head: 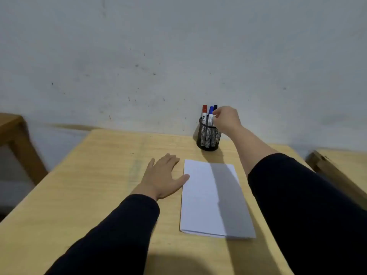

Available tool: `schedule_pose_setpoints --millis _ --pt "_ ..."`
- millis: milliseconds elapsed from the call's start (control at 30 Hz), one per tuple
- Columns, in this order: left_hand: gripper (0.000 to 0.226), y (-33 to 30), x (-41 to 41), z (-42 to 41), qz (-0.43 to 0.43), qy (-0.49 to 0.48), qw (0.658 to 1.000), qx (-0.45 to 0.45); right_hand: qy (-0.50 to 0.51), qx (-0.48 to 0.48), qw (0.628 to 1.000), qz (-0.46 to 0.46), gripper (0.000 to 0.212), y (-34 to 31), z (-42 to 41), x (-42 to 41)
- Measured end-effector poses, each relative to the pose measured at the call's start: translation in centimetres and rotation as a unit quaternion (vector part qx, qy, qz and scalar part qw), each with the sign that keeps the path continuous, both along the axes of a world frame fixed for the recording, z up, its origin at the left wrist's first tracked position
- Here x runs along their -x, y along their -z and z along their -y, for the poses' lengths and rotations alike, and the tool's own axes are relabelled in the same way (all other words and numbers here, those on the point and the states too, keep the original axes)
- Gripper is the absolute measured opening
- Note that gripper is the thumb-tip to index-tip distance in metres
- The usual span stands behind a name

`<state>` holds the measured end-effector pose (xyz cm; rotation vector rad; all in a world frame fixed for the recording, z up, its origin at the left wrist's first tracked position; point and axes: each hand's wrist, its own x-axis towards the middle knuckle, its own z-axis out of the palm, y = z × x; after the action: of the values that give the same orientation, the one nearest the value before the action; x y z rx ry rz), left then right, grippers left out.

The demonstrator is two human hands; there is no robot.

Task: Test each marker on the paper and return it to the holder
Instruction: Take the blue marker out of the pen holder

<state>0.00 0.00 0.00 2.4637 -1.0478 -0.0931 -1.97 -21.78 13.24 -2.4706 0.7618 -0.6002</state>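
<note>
Sleeves: dark, long, one on each forearm, entering from the bottom edge; the right one is pushed up to mid-forearm.
Table (111,175): pale wood with a light grain, rounded far corners, a shadow across its near edge.
Paper (200,197): white sheet lying flat on the table right of centre, long side running away from the viewer; the right arm's grey shadow covers its right half.
Left hand (161,175): spread open, palm down, flat on the table just left of the paper, thumb tip touching the paper's left edge; it holds nothing.
Holder (208,135): black mesh cup standing upright near the table's far edge, beyond the paper and apart from it.
Markers: three stand upright in the holder, caps up: red (204,110), blue (210,113) and a dark one (215,107) behind.
Right hand (226,118): reached over the holder's right rim, fingertips pinched on the white barrel of the blue marker just under its cap.
Wall (178,56): grey-white, scuffed with small dark specks, directly behind the table.
Sides: a wooden piece of furniture (12,126) at far left, another wooden edge (337,165) at right, both blurred.
</note>
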Motion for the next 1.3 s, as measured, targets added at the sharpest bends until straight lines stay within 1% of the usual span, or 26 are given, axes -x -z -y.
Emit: schedule_pose_setpoints --millis 100,200,300,367,433,500,633,733,867,967,1000,1033,1100,1167,1200,1233,1300 --pt "0.076 0.7 -0.4 0.2 0.032 -0.004 0.999 -0.019 0.046 0.01 0.999 -0.01 0.019 0.0 0.3 -1.8" --pt "0.076 0.9 -0.5 0.3 0.038 -0.006 0.999 -0.007 0.087 0.017 0.996 -0.014 0.006 0.2 0.5 -3.3" --pt "0.076 0.8 -0.7 0.3 0.043 -0.009 0.999 -0.006 0.116 0.019 0.993 -0.006 0.033 0.9 0.5 -4.3" --pt "0.075 0.8 -0.7 0.3 0.042 -0.007 0.999 -0.005 0.125 0.013 0.992 -0.006 0.037 1.2 0.2 -4.9" --pt "0.074 0.7 -0.7 0.3 0.041 -0.006 0.999 -0.005 0.13 -0.002 0.991 -0.007 0.036 1.3 0.1 -5.3" --pt "0.074 0.6 -0.7 0.2 0.039 -0.008 0.999 -0.003 0.129 -0.025 0.991 -0.002 0.031 1.2 0.4 -5.3" --pt "0.075 0.5 -0.5 0.1 0.036 -0.011 0.999 -0.01 0.118 -0.056 0.991 0.034 0.005 0.5 0.7 -4.7" --pt "0.077 0.3 -0.2 0.2 0.033 -0.014 0.999 -0.022 0.105 -0.051 0.988 0.1 0.02 -1.8 0.5 -3.7" --pt "0.077 0.1 0.3 0.2 0.029 -0.013 0.998 -0.046 0.07 -0.024 0.983 0.167 0.027 -5.3 -0.5 -1.8" --pt "0.074 -0.6 0.5 0.2 0.009 -0.003 0.997 -0.081 0.035 -0.041 0.98 0.191 0.028 -5.9 -1.4 0.0" --pt "0.074 -1.2 0.6 0.3 -0.002 0.0 0.997 -0.08 0.018 -0.052 0.98 0.191 0.028 -5.7 -1.8 0.8" --pt "0.073 -1.8 0.7 0.4 -0.009 0.0 0.998 -0.062 0.0 -0.065 0.98 0.187 0.028 -5.2 -2.2 1.5" --pt "0.066 -3.5 0.8 0.8 0.011 -0.004 1.0 0.022 -0.033 -0.088 0.982 0.167 0.027 -3.7 -3.1 2.9" --pt "0.056 -5.7 0.8 1.5 0.089 0.0 0.988 0.124 -0.064 -0.104 0.983 0.136 0.023 -1.6 -3.7 4.3" --pt "0.054 -6.9 0.7 1.9 0.134 0.008 0.978 0.159 -0.082 -0.101 0.985 0.115 0.021 -0.7 -4.1 5.1" --pt "0.052 -8.0 0.7 2.2 0.173 0.02 0.968 0.179 -0.098 -0.087 0.987 0.092 0.02 0.2 -4.3 5.8" --pt "0.046 -9.4 0.5 2.6 0.223 0.049 0.957 0.182 -0.122 -0.06 0.989 0.051 0.018 1.4 -4.7 7.0"
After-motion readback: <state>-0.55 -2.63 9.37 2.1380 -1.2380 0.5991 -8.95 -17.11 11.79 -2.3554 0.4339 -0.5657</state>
